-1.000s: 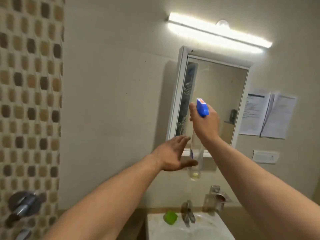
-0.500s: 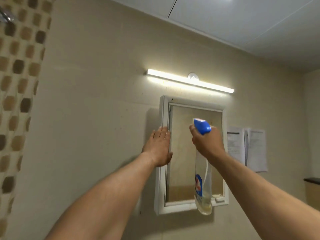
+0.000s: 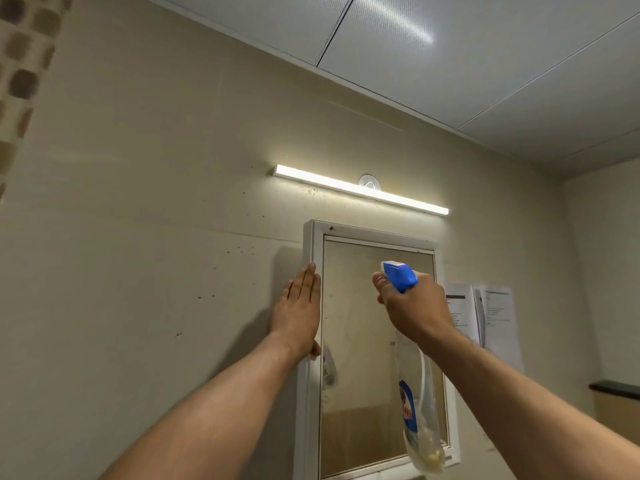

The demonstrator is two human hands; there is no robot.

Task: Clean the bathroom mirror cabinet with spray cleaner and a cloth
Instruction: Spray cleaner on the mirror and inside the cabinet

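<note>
The white-framed mirror cabinet [image 3: 360, 341] hangs on the beige wall, its glass dull and streaked. My left hand [image 3: 299, 311] lies flat with fingers straight against the cabinet's left frame edge. My right hand [image 3: 414, 306] grips the neck of a clear spray bottle [image 3: 420, 403] with a blue trigger head [image 3: 400, 275], held in front of the mirror's upper part, nozzle toward the glass. The bottle has a blue label and a little yellowish liquid at the bottom. No cloth is in view.
A lit tube light [image 3: 360, 188] is mounted just above the cabinet. Printed papers [image 3: 485, 317] are stuck on the wall to the right. A dark ledge [image 3: 614, 389] sits at the far right. Brown mosaic tiles [image 3: 20, 74] line the upper left.
The view tilted upward, losing the sink and taps. My left hand rose from below the cabinet to rest flat on its left frame. The door, ajar before, now looks shut.
</note>
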